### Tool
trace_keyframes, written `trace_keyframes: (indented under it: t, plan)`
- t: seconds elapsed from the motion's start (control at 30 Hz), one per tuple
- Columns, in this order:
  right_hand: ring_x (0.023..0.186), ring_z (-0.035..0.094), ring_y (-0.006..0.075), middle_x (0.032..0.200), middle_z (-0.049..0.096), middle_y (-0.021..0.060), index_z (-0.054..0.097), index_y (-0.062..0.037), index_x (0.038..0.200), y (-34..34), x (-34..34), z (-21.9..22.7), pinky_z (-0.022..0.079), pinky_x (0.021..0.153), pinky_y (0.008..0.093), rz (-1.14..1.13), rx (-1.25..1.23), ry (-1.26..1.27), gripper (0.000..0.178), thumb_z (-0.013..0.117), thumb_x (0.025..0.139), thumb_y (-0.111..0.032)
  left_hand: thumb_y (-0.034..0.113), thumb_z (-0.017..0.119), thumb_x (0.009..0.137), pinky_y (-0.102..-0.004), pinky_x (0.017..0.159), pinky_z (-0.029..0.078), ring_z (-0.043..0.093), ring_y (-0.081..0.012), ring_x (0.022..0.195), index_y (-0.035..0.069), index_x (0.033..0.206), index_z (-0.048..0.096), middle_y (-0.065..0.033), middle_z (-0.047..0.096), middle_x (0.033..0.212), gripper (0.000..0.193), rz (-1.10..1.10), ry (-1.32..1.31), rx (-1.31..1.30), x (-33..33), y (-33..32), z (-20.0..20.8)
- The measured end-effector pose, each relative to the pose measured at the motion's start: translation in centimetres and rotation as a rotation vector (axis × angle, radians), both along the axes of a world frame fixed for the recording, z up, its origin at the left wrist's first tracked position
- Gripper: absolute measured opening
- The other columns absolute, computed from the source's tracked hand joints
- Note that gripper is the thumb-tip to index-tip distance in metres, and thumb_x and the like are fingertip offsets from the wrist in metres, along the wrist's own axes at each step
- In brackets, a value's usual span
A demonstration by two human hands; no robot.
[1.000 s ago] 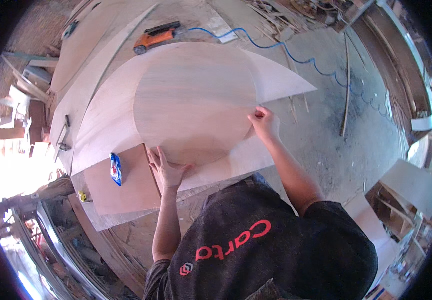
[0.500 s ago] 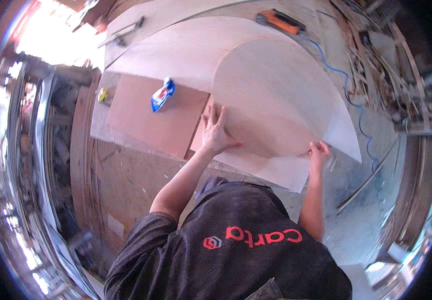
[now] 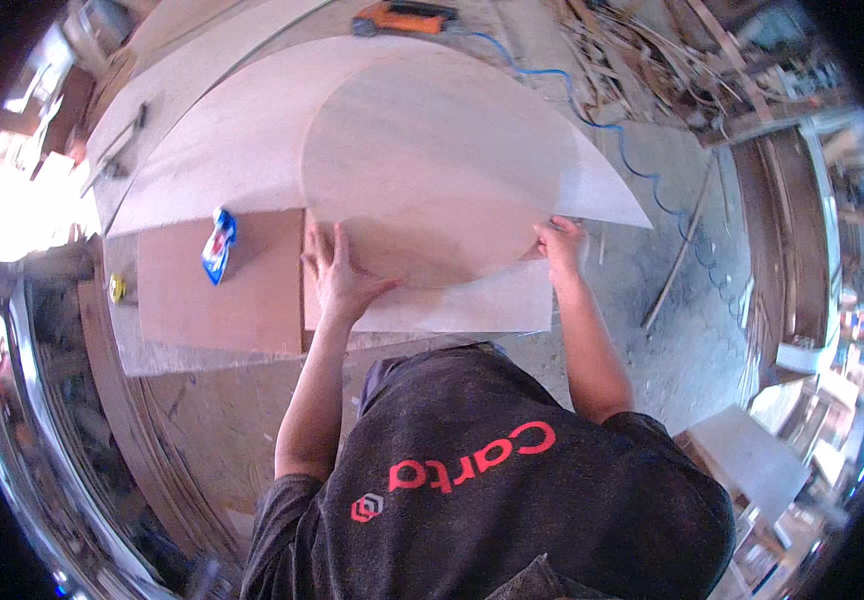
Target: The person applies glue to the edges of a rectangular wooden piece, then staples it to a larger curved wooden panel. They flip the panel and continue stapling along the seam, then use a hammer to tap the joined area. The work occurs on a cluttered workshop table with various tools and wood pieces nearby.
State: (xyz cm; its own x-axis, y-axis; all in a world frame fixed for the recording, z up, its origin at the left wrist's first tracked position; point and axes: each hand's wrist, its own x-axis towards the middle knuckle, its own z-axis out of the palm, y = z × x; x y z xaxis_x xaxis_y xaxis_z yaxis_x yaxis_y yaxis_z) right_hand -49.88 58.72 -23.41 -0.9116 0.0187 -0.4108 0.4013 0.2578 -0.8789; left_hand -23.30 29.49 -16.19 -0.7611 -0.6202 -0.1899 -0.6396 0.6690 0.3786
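A thin, pale round wooden board [image 3: 432,150] lies on larger pale sheets, one of them with a curved outer edge [image 3: 222,150]. My left hand [image 3: 340,280] rests with fingers spread across the round board's lower left rim, thumb pointing right. At the lower right rim, my right hand [image 3: 562,243] is closed with fingers pinched together; whatever is between them is too small to make out. Left of my left hand is a flat brown board [image 3: 217,320], on which lies a blue and white packet [image 3: 219,250].
An orange and black tool [image 3: 402,17] sits beyond the sheets, near a coiled blue hose [image 3: 617,130] running down the right. A clamp-like bar tool [image 3: 124,145] and a yellow tape measure [image 3: 117,289] lie at left. Scrap wood strips [image 3: 642,70] are piled at far right.
The view has turned and shifted, so the boards appear further left. My right hand's fingers are curled more tightly at the rim. My left hand stays spread on the round board.
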Motion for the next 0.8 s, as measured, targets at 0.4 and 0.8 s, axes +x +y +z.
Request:
trace_keyframes:
  t: [0.4, 0.8]
  plan:
    - [0.131, 0.054, 0.0319, 0.137, 0.058, 0.013, 0.045, -0.0018, 0.147, -1.8, 1.3, 12.0, 0.044, 0.112, 0.0484, 0.356, -0.778, -0.23, 0.077, 0.078, 0.078, -0.013, 0.046, 0.083, 0.084, -0.0501, 0.128, 0.013, 0.007, -0.0352, 0.16, -0.001, 0.16, 0.032, -0.0242, 0.019, 0.17, 0.104, 0.217, 0.71, 0.507, 4.9, -2.6, 2.0]
    - [0.124, 0.063, 0.0249, 0.132, 0.067, 0.0116, 0.059, 0.0015, 0.135, -25.9, 6.9, 13.8, 0.052, 0.106, 0.042, 0.559, -1.107, -0.378, 0.047, 0.072, 0.091, -0.011, 0.016, 0.074, 0.098, -0.0242, 0.076, 0.052, 0.063, -0.0076, 0.083, -0.002, 0.111, 0.072, -0.002, 0.071, 0.093, 0.023, 0.922, 0.908, 0.384, 25.4, -3.9, 2.9]
